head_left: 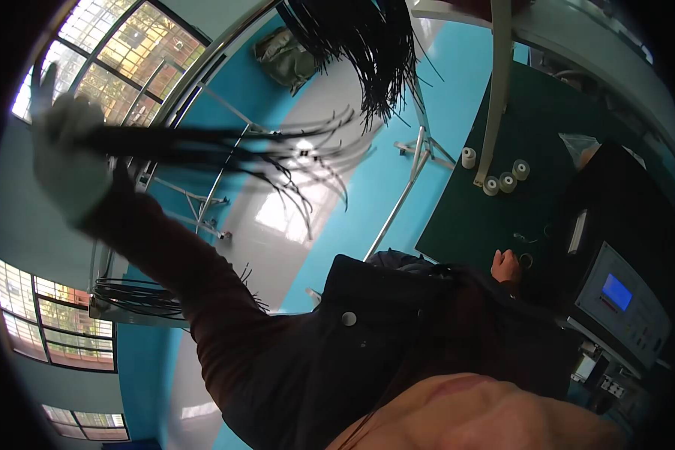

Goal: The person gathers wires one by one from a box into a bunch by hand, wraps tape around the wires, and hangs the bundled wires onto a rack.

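My left hand [67, 142], in a pale glove, is raised at the far left and closed around a bundle of thin black cables [176, 146]. The cables reach out to the right, and their loose ends fan out, blurred by motion. One or two gloved fingers point upward. My bare right hand [507, 267] rests on the dark green table [457, 217], small in view beyond my dark jacket. Its fingers look loosely spread with nothing seen in them. Beside it lies a small yellowish ring [526, 260].
More black cables [360, 52] hang from a metal rack at the top; another bundle [139, 294] lies at lower left. Several white spools [508, 181] stand on the table by a pale post [495, 97]. A machine with a blue screen [617, 291] is at right.
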`<state>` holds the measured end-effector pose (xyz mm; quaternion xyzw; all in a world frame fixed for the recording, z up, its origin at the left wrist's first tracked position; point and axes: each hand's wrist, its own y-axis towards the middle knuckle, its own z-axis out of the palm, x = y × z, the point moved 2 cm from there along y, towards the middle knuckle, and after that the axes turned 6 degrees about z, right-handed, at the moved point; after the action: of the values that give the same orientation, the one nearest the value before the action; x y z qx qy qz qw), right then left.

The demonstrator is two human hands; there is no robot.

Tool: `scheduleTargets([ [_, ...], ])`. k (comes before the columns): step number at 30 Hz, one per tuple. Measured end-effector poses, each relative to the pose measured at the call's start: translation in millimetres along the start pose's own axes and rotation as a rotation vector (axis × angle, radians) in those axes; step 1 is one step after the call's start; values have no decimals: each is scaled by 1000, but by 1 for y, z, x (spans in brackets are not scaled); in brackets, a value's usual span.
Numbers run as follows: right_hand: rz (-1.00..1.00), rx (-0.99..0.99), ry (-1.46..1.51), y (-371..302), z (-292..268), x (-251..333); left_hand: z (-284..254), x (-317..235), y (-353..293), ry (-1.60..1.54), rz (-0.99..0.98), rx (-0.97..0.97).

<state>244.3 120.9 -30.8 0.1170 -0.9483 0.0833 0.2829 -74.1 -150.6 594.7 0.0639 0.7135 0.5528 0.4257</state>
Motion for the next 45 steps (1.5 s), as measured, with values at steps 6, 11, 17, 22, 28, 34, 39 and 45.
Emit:
scheduleTargets([
  [6, 72, 4, 26, -15, -17, 10, -70, 181, 141, 991, 430, 278],
  [11, -124, -61, 220, -47, -7, 0, -125, 372, 204, 950, -227, 100],
  [17, -39, -111, 312, -34, -6, 24, -82, 524, 181, 1431, -134, 563],
  [22, -92, -128, 161, 13, -6, 32, -47, 568, 170, 1493, -91, 671],
  [28, 68, -56, -87, 6, -9, 33, -15, 580, 158, 1473, -50, 737],
  [34, -136, -449, -134, -48, -78, 109, 4, 590, 138, 1476, -53, 795],
  [39, 124, -1105, -277, -121, -278, 42, 30, 572, 142, 1453, -13, 820],
  [45, -46, -868, -456, -105, -334, -152, 28, 533, 158, 1429, 92, 912],
])
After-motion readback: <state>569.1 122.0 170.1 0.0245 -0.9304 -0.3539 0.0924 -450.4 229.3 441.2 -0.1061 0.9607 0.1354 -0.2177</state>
